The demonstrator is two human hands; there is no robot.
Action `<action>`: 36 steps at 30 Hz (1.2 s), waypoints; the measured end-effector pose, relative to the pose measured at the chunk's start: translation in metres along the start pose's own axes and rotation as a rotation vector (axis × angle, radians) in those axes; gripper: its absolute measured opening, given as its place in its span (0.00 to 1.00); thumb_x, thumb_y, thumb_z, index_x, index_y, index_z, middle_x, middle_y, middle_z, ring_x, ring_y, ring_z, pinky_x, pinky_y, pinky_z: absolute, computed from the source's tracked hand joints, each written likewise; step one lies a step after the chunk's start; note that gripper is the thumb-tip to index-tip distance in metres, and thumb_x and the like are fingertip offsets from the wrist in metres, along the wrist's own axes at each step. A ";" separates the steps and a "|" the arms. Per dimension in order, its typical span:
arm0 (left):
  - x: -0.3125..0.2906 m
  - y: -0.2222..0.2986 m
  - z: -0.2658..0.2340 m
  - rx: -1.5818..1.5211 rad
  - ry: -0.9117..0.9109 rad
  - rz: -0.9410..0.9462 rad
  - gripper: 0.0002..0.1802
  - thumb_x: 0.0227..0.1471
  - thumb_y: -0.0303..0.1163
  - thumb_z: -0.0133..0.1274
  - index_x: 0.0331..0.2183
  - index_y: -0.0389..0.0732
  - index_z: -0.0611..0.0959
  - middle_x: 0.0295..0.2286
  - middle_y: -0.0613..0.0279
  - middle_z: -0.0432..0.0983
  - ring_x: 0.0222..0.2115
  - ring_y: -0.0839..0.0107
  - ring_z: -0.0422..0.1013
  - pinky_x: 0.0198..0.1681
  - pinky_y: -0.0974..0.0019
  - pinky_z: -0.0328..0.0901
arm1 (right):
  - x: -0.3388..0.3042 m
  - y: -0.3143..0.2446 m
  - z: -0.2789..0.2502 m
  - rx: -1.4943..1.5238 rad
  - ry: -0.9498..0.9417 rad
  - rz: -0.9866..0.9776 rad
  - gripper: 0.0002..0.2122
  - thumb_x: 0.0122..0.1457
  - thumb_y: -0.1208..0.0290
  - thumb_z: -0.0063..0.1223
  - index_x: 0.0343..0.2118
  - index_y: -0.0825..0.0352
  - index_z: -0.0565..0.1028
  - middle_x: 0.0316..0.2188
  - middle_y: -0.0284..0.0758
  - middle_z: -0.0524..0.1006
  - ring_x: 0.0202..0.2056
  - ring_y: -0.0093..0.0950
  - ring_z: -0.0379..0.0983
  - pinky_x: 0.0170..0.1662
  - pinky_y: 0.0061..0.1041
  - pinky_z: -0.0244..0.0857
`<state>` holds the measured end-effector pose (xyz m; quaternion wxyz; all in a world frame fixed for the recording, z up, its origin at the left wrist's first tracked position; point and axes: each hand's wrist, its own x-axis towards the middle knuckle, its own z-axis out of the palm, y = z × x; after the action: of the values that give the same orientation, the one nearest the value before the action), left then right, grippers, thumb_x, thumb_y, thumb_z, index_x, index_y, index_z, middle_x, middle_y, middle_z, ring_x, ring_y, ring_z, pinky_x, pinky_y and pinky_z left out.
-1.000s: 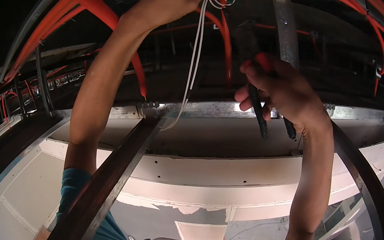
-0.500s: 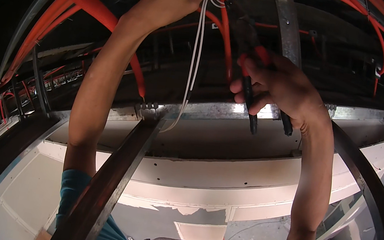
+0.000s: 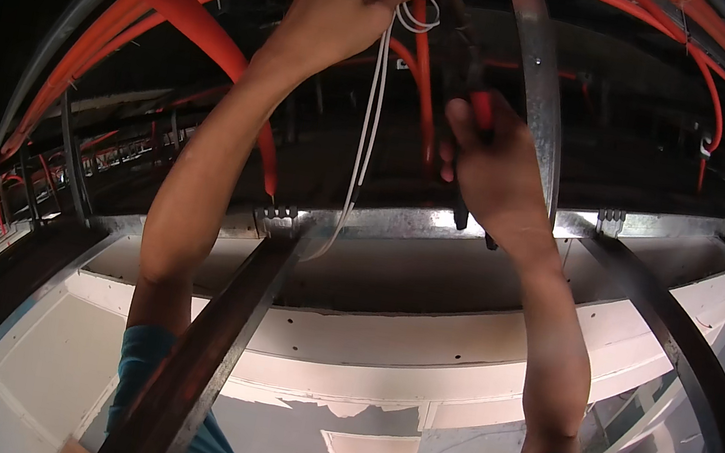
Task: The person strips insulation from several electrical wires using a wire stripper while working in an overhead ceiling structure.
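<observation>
At the top centre my left hand [image 3: 343, 20] pinches the ends of thin white wires [image 3: 369, 123] between thumb and fingers. A small loop of the wire curls just below the fingertips, and the rest hangs down to the metal rail. My right hand [image 3: 503, 178] is wrapped around pliers [image 3: 482, 111] with red and black handles. Their dark jaws reach up beside the wire ends at my left fingertips; whether they touch the wire I cannot tell in the dark. The handle ends poke out below my right hand.
Thick orange-red conduits [image 3: 161, 0] cross the upper left, and one conduit [image 3: 423, 94] hangs behind the wires. A metal strut [image 3: 538, 74] rises right of the pliers. Below runs a galvanized rail [image 3: 401, 225], with dark metal beams [image 3: 217, 336] slanting toward me and white ceiling boards [image 3: 383, 334] underneath.
The plier handles have come closer together in my right hand, which has moved left. The wire loop under my left fingertips shows more fully, and the jaws have shifted right of it.
</observation>
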<state>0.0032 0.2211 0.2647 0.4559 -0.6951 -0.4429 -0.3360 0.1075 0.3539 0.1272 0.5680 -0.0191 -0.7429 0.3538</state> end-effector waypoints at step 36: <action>-0.038 -0.031 -0.048 0.352 0.122 0.195 0.18 0.55 0.16 0.56 0.47 0.40 0.84 0.41 0.58 0.82 0.42 0.63 0.79 0.45 0.64 0.73 | -0.043 -0.002 -0.068 0.338 -0.458 0.215 0.21 0.70 0.56 0.52 0.52 0.72 0.76 0.34 0.40 0.83 0.34 0.31 0.82 0.31 0.29 0.78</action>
<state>-0.0429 0.1711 0.2593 0.6267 -0.6225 -0.3971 -0.2491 0.1824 0.3682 0.0994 0.3402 0.0774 -0.7758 0.5257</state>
